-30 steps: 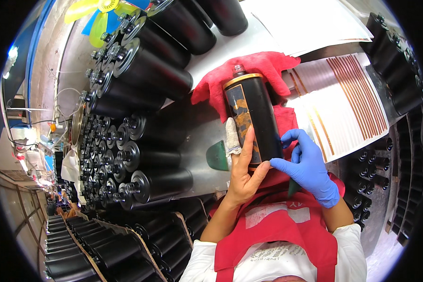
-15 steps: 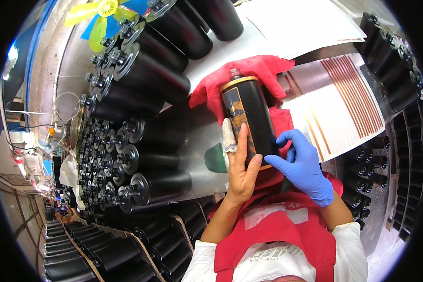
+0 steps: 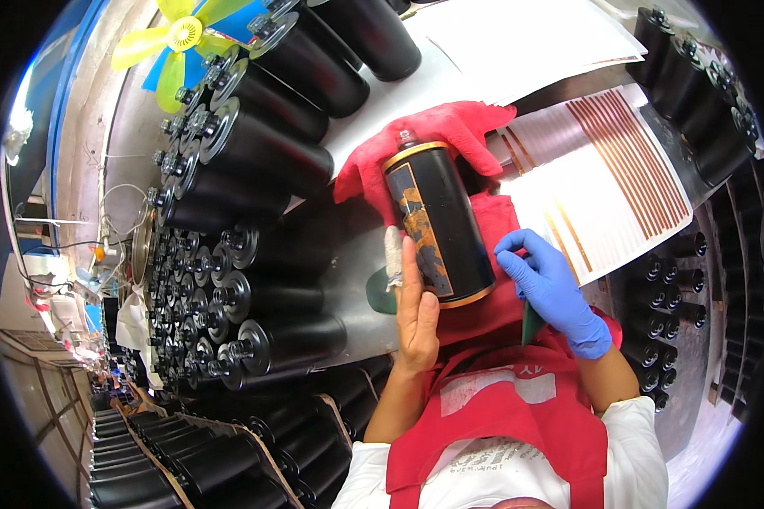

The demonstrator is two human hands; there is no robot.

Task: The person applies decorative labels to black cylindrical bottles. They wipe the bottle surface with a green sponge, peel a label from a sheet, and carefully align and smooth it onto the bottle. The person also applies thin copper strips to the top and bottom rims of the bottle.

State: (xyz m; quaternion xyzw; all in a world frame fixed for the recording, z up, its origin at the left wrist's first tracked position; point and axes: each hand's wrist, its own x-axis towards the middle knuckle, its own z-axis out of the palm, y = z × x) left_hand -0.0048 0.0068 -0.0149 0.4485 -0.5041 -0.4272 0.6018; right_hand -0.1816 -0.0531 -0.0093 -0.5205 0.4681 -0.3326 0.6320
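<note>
A black bottle with gold bands near both ends and a clear knobbed neck lies on a red cloth. Along its left side runs a dark label panel with a gold, cloud-like pattern. My left hand rests flat by the panel's lower edge, fingers stretched out, one finger wrapped in a whitish cover. My right hand, in a blue glove, is just right of the bottle with thumb and forefinger pinched together. A flat green piece sticks out below its curled fingers; its upper part is hidden.
Many black bottles lie or stand on the left of the metal table. White sheets with copper-coloured strips lie to the right, more black bottles beyond. Another green piece lies left of my hand. A yellow-green fan is at far left.
My right thumb and forefinger have closed into a pinch, away from the bottle's lower edge. My left hand has shifted toward the bottle's left side, uncovering more of the gold pattern.
</note>
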